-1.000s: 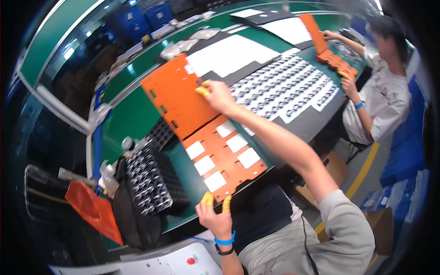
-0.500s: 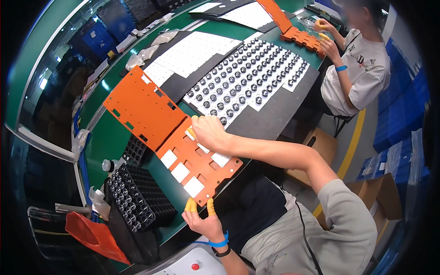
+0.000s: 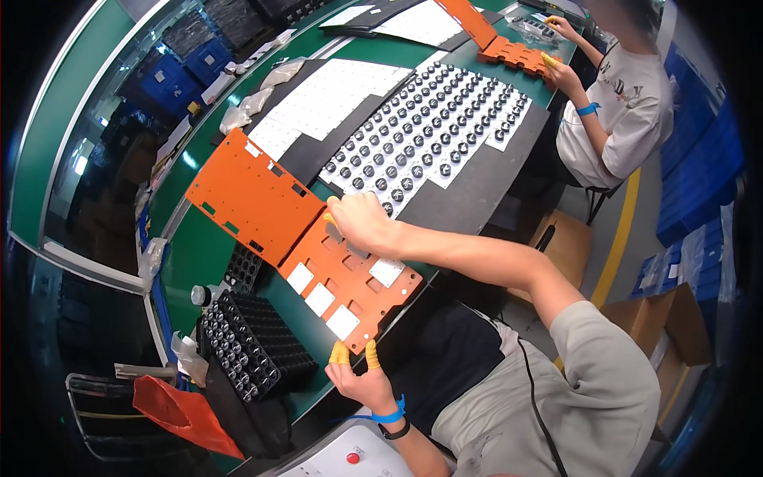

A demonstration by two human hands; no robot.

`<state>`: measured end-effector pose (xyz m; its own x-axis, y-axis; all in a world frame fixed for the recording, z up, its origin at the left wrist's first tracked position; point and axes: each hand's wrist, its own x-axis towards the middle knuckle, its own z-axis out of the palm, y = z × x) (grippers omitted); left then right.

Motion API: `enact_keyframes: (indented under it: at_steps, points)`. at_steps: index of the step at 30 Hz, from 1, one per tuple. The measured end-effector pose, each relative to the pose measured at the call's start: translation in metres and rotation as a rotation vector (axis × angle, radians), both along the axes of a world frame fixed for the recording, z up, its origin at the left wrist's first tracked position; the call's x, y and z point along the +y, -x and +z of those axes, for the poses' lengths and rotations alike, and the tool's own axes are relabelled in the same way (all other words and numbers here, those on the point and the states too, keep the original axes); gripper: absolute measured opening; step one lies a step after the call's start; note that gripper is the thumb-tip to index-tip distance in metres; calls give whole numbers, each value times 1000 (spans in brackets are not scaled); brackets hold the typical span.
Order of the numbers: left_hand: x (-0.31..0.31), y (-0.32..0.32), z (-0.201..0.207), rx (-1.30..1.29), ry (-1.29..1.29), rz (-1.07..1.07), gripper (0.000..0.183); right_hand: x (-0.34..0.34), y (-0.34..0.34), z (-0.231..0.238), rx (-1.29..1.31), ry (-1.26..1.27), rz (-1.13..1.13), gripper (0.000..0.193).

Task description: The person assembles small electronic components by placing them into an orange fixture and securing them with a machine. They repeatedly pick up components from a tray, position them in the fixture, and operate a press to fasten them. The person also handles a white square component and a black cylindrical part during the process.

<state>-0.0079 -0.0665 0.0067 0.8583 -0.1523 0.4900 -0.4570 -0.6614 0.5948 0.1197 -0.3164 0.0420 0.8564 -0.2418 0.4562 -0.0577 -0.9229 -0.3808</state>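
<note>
An orange hinged fixture [image 3: 373, 318] lies opened out on the green bench, its perforated lid [image 3: 250, 195] folded back to the far left. White square plates [image 3: 319, 300] sit in recesses of its base; several recesses show bare orange. My left hand [image 3: 362, 385], in yellow finger cots, grips the near corner of the base between fingers and thumb. Over the far end of the base, by the hinge, my right hand [image 3: 366, 225] is closed with fingertips pointing down. Greyish plate pieces show beneath it; the hand hides whether they are held.
White sheets bearing rows of black round parts [image 3: 425, 131] lie beyond on a black mat. A black tray [image 3: 254, 342] of round parts stands left, near a red-orange bag [image 3: 187, 413]. At far right a co-worker [image 3: 612, 119] handles another orange fixture [image 3: 517, 57].
The whole view has shifted slightly. Both my hands stay at about the same places on the fixture. The co-worker's hands have moved further apart.
</note>
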Motion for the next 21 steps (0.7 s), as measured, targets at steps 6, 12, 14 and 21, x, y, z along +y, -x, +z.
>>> enact_keyframes:
  at_steps: [6,12,14,21]
  points:
    - [3,0,-6,-36,-17,19,46,-16,42,24,74,187,411,27]
    - [-5,2,-1,4,4,-14,46,-92,90,24,-179,369,385,20]
    - [-2,0,-2,-8,6,-26,48,-120,94,15,-112,561,278,15]
    - [5,-3,-12,-35,4,-7,50,-133,91,-1,-307,884,526,16]
